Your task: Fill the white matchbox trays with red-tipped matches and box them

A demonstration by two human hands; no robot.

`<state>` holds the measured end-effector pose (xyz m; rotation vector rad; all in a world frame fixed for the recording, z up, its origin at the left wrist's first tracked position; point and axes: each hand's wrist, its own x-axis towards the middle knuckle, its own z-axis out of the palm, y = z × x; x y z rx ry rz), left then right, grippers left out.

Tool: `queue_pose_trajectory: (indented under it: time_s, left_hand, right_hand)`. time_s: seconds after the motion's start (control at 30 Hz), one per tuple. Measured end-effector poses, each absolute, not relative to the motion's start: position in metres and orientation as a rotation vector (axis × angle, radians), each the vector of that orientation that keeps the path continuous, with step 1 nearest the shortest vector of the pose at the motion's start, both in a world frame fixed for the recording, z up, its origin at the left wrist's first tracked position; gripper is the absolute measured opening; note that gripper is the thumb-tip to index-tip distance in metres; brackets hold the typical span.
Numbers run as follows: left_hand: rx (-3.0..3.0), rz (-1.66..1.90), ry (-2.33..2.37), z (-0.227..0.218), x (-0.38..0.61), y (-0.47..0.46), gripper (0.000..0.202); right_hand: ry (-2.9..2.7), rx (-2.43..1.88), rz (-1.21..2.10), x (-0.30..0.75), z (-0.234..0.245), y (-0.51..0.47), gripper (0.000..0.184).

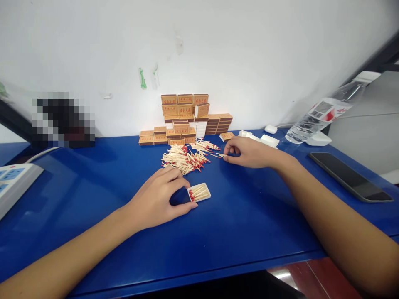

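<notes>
A small white matchbox tray (209, 196) lies on the blue table with several red-headed matches (199, 192) in it. My left hand (162, 195) grips the tray's left end between thumb and fingers. Behind it spreads a loose heap of matches (183, 159), heads mostly toward the right. My right hand (249, 151) is at the right of the heap, thumb and forefinger closed on matches (220, 155) that point left; how many it holds is unclear. A matchbox sleeve (227, 136) lies just behind the right hand.
Matchboxes (185, 110) stand stacked against the white wall. White empty trays (269, 140), a white earphone case (271, 129), a leaning plastic bottle (324, 110) and a phone (350, 176) are at the right. A power strip (18, 182) sits at the left on the blue table (218, 249).
</notes>
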<state>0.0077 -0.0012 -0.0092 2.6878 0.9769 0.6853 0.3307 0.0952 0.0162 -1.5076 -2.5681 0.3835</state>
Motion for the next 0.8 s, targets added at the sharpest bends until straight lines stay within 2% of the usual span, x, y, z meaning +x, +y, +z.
queue_pose_trajectory:
  time_s: [0.17,0.37,0.57,0.7,0.8]
  left_hand:
    - [2.692,0.687,0.975,-0.009,0.008,-0.001,0.029]
    - [2.698,0.684,0.990,-0.010,0.008,-0.001,0.029]
    - [2.641,0.712,0.949,-0.008,0.010,-0.004,0.049]
    - [2.562,0.690,0.825,-0.006,0.012,-0.009,0.036]
    - [2.536,0.644,0.779,-0.006,0.012,-0.012,0.024]
  right_hand:
    - [-2.533,-1.612,0.448,0.328,0.012,0.095,0.006]
    - [-2.509,-1.717,0.440,0.317,0.009,0.094,0.006]
    - [-2.513,-1.726,0.376,0.311,0.011,0.091,0.010]
    - [-2.503,-1.694,0.364,0.312,0.016,0.085,0.007]
    - [-2.501,-1.555,0.565,0.305,0.021,0.071,0.006]
